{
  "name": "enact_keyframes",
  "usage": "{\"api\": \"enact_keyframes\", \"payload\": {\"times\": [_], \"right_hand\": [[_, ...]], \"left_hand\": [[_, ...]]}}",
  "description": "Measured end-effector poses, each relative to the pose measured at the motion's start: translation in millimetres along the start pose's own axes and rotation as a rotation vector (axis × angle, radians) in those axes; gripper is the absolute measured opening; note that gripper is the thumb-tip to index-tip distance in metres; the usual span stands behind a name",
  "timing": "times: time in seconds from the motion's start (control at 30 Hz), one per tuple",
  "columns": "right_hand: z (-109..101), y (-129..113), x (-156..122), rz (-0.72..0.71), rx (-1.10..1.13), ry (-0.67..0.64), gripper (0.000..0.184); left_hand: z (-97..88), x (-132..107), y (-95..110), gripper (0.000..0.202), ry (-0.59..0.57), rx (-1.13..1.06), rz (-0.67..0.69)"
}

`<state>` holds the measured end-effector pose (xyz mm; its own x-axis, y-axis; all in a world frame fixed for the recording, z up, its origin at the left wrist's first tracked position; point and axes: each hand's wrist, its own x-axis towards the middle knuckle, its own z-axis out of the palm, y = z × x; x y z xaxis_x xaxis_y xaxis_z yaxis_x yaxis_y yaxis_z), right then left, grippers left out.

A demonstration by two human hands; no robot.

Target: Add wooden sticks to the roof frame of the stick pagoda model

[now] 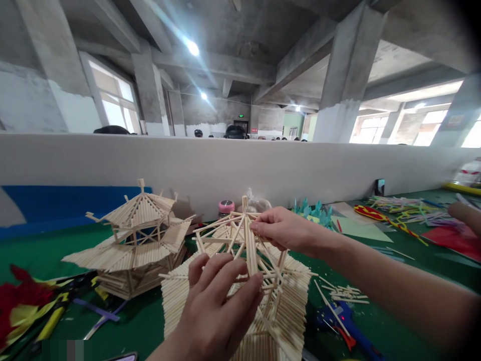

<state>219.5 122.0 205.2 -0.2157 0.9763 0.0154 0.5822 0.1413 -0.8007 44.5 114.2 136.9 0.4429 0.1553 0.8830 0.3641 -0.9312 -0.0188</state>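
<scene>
A pagoda model built of thin wooden sticks [293,301] stands in front of me, its upper roof an open frame around a short post [245,203]. On the near face of that roof, several wooden sticks [250,250] lie side by side, sloping down from the post. My right hand [280,228] is closed in a pinch at the upper end of these sticks. My left hand [221,296] bends over the frame from below, with its thumb and forefinger around the sticks' lower ends. Its palm is hidden.
Another stick pagoda [141,250] with covered roofs stands at left. Right of the model lie a blue glue gun [351,321] and loose stick pieces [347,293]. A white partition [188,160] runs behind. At the far right edge another hand [464,215] shows near coloured strips [402,205].
</scene>
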Motion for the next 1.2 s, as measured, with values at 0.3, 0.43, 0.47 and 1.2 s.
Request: {"api": "enact_keyframes", "payload": {"times": [0.3, 0.43, 0.47, 1.2], "right_hand": [[0.3, 1.0, 0.2, -0.034, 0.025, -0.035, 0.032], [0.8, 1.8, 0.5, -0.050, 0.025, -0.033, 0.032], [1.1, 1.9, 0.4, -0.049, 0.028, -0.030, 0.032], [2.2, 8.8, 2.2, -0.005, 0.211, -0.011, 0.037]], "left_hand": [[0.7, 1.0, -0.1, 0.017, -0.003, 0.019, -0.003], [1.4, 0.5, -0.3, 0.016, 0.009, 0.020, -0.004], [1.3, 0.5, -0.3, 0.015, 0.015, 0.018, -0.002], [1.4, 1.0, 1.1, 0.015, 0.039, 0.037, 0.019]]}}
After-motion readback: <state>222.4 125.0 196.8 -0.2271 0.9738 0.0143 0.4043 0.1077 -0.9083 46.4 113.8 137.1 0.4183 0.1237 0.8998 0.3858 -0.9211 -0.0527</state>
